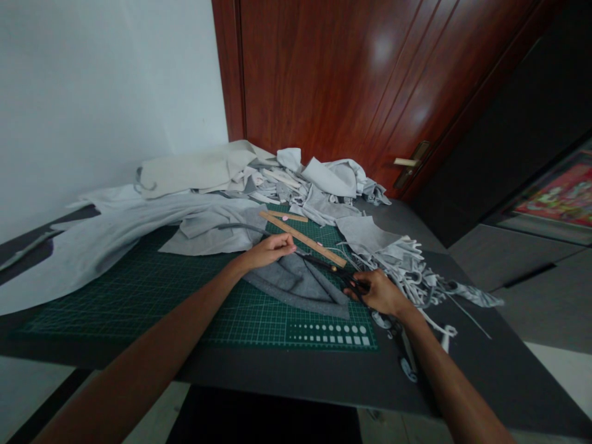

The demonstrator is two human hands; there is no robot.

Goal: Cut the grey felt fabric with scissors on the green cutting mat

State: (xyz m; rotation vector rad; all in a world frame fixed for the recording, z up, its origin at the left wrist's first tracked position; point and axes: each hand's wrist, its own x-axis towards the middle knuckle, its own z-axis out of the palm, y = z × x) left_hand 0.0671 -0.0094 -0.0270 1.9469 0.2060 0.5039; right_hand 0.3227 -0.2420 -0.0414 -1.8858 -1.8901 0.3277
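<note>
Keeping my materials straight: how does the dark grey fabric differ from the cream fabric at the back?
The dark grey fabric lies on the green mat; the cream fabric lies beyond the mat, near the wall. The left hand and scissors are at the dark grey fabric; neither hand touches the cream fabric. Both look plain, without a pattern.
</note>
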